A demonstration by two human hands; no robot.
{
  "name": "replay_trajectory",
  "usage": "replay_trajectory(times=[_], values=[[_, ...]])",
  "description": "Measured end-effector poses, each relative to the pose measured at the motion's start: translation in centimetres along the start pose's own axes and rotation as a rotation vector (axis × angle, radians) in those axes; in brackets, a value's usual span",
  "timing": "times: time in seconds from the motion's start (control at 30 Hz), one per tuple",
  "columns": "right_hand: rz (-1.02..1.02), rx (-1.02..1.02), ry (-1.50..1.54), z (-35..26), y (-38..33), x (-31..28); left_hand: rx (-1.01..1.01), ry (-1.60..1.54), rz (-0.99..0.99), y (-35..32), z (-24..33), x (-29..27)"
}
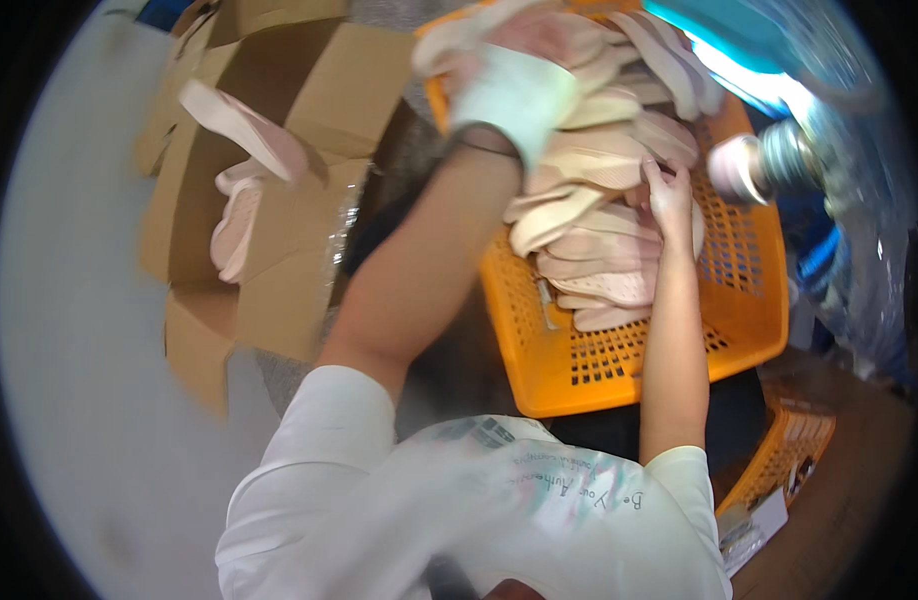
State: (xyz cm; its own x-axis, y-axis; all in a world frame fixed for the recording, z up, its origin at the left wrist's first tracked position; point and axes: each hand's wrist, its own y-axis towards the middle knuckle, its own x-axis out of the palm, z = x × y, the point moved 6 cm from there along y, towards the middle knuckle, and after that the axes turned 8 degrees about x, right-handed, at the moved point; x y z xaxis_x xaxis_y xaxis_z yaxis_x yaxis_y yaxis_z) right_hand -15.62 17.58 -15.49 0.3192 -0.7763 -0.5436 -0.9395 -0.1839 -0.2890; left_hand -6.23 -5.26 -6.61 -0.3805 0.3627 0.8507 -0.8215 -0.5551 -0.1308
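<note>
Pale pink and cream shoe soles [589, 235] lie in a stacked, overlapping row inside an orange plastic basket [749, 340]. My left hand [514, 90], in a white glove, reaches over the far left part of the basket among the soles. Motion blur smears its fingers, so their grip is unclear. Bare, my right hand [669, 195] is at the right end of the row, its fingers bent against the tip of a sole and seemingly closed on it. Part of that sole is hidden under the hand.
Left of the basket stands an open cardboard box [314, 240] with flaps spread and a few pink soles [244, 135] in it. Rolls of tape [739, 170] and clear plastic wrap [869, 240] are at the right. A smaller orange basket [779, 455] sits at the lower right.
</note>
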Motion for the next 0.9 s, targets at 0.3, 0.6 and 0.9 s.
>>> replay_trajectory(times=[0.3, 0.6, 0.9], values=[[-0.468, 0.178, 0.484, 2.8, -6.9, -8.7, 0.105, 1.009, -0.045, -6.0, -3.8, 0.9], [-0.285, -0.533, 0.306, -1.2, -28.5, -15.0, -0.158, 0.642, -0.344, -7.1, -12.0, -0.5], [-0.224, -0.042, 0.617, -0.8, -17.3, -15.7, -0.126, -0.051, -0.547, -7.1, -5.1, 8.3]])
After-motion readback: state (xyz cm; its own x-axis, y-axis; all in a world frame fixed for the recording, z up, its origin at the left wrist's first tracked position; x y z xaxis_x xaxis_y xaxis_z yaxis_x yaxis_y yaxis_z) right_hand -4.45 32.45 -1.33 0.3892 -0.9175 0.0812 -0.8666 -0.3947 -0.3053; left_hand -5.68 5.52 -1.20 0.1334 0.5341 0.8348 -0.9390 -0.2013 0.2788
